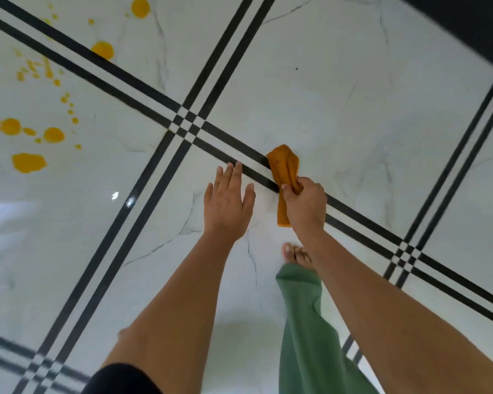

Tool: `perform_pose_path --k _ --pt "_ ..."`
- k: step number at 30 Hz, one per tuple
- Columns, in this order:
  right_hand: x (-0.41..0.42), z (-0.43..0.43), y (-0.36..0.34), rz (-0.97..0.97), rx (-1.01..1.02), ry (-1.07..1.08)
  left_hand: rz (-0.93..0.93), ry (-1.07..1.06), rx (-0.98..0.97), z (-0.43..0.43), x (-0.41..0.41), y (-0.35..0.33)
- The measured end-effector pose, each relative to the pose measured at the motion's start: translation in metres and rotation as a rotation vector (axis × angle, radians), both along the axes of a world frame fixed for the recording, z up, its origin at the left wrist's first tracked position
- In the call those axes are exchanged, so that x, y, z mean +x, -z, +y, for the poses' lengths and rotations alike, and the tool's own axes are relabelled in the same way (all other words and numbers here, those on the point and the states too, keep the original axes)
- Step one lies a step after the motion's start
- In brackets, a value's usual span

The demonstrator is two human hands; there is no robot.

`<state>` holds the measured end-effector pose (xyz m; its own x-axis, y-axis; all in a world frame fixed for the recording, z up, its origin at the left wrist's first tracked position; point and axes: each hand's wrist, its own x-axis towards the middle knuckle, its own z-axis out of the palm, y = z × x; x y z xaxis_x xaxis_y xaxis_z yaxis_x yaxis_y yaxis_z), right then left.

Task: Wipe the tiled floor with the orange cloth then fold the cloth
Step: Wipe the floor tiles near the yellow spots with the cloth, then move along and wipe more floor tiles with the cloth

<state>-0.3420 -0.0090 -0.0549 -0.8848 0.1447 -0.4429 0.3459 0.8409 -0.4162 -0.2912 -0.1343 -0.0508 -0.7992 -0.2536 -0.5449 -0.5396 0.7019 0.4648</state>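
Observation:
My right hand (305, 206) is closed around the orange cloth (283, 163), which is bunched and sticks out above and below my fist, held in the air over the floor. Just to its left my left hand (228, 203) is spread flat with the fingers apart, holding nothing. Below lies the tiled floor (339, 89), glossy white marble tiles with double black stripes. Yellow-orange spill puddles and drops (29, 162) spread over the tiles at the far left, well away from both hands.
My bare foot (296, 254) and green trouser leg (305, 322) stand on the tile under my right forearm. A dark edge (473, 21) runs across the top right corner. Light glints on the floor at the left.

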Motion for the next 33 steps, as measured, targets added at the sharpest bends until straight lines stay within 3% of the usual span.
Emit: perform_pose_path --k 10,17,24,33 --pt "0.039 -0.071 -0.302 -0.278 -0.296 0.074 0.012 -0.288 0.145 -0.058 0.052 -0.282" --pt "0.073 -0.151 -0.525 -0.218 -0.434 0.044 0.167 -0.492 0.212 -0.136 0.113 -0.490" --pt "0.110 -0.255 -0.631 -0.225 -0.599 -0.001 0.315 -0.634 0.204 -0.224 0.178 -0.601" --pt "0.128 -0.394 -0.688 -0.476 -0.928 0.025 0.397 -0.741 0.126 -0.348 0.206 -0.648"
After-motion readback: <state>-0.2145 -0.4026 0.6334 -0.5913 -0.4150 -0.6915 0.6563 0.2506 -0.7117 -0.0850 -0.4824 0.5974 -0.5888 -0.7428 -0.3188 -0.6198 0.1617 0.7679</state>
